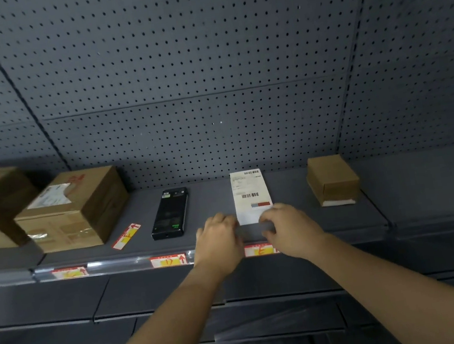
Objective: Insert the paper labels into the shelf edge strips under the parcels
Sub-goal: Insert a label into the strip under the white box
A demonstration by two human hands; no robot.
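Around: black handheld scanner (170,213) and loose label (126,236) lie between big carton (73,209) and white slip (250,194); small box (332,179) off right | Surface: grey shelf (342,220), pegboard (193,75) behind | Hands: left hand (219,237), right hand (289,228) curled, pinching clear edge strip (252,227) above the E label (259,250); D label (168,261) sits left.

A parcel storeroom or shop backroom — dark grey metal shelving (299,225) backed by grey perforated pegboard panels (177,63). Brown cardboard parcels (75,209) with shipping labels sit on the shelf beside a black handheld scanner (170,214) and a white barcoded shipping slip (250,194) — clear edge strips carry red-and-yellow lettered paper tags (168,261).
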